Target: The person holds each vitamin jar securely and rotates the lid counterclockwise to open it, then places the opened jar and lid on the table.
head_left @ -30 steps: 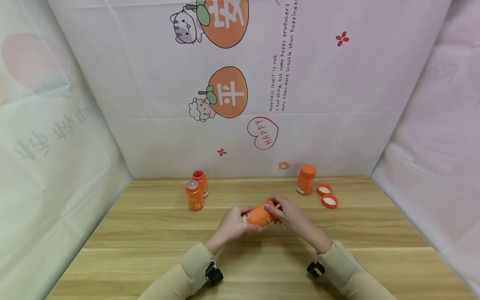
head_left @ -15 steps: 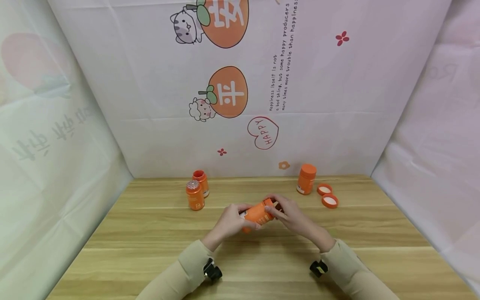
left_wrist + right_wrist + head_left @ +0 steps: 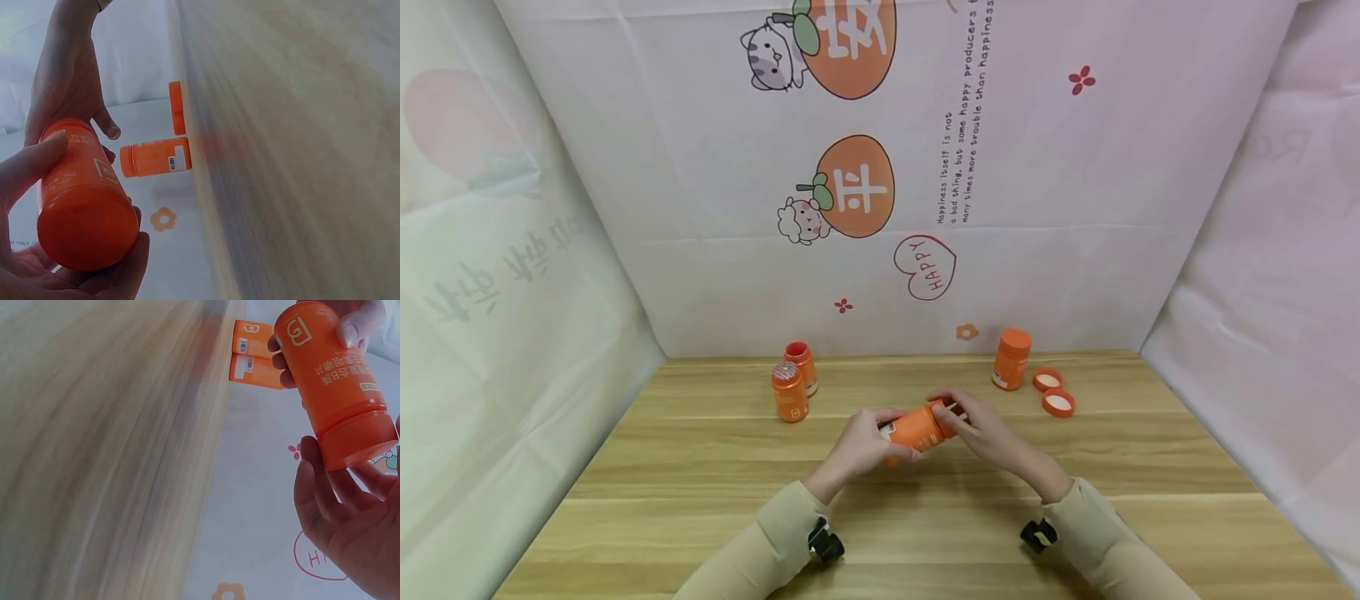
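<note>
My left hand grips the body of an orange pill bottle, thumb on one side and fingers on the other. The bottle is held above the table, tilted, its base toward the left. At the upper right end, my right hand has its fingers around the orange cap. The right wrist view shows the cap seated on the bottle, fingertips against its edge; most of the right thumb is cut off there. White lettering shows on the label, and the left wrist view looks onto the plain bottle base.
Two uncapped orange bottles stand at the back left: one with a silvery seal, the other with an open red mouth. At the back right stands a capped bottle, beside two loose caps lying inside up. A printed cloth rises behind the table.
The held bottle and left hand have shifted slightly left. My right fingers have changed position around the cap, uncovering more of it and then closing over it again.
</note>
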Tool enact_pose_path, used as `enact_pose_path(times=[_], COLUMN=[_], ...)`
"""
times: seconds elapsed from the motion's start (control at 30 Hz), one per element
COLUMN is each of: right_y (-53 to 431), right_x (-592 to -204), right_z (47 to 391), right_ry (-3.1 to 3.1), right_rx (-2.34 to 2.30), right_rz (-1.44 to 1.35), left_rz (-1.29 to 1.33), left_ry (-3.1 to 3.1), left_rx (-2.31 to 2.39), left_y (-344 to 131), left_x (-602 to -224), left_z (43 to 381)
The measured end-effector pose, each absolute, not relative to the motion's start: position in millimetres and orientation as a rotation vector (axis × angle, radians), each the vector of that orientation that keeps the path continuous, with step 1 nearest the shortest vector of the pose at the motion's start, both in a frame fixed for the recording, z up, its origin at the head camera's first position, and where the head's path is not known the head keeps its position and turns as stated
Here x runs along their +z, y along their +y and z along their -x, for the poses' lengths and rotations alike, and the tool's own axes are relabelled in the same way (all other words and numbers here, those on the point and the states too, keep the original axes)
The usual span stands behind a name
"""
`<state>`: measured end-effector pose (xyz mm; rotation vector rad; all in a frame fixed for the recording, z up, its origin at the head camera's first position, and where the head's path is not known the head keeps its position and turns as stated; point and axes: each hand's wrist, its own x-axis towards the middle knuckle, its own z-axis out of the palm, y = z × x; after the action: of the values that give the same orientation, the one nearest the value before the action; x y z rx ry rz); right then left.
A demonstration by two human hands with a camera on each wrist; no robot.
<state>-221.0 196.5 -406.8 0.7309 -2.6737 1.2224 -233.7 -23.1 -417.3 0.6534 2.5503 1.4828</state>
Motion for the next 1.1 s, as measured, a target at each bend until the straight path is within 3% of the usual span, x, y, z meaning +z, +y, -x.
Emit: enact_pose_path(times=[0.53,1.1], right_y=[194.6,196.2], right_x=[-408.2,-407.3], right_z=[228.1,231.6], right_ry=[-2.744,-2.822], right_rx=[1.221,1.494], right_rz=[-0.411,-0.333], left_rz=[-0.648,-0.651], left_ry=[2.712,2.784], left_rx=[1.423,1.385], left_y=[-14.2,-16.0], left_x=[-423.5,-421.5], left_z=[233.5,234.2])
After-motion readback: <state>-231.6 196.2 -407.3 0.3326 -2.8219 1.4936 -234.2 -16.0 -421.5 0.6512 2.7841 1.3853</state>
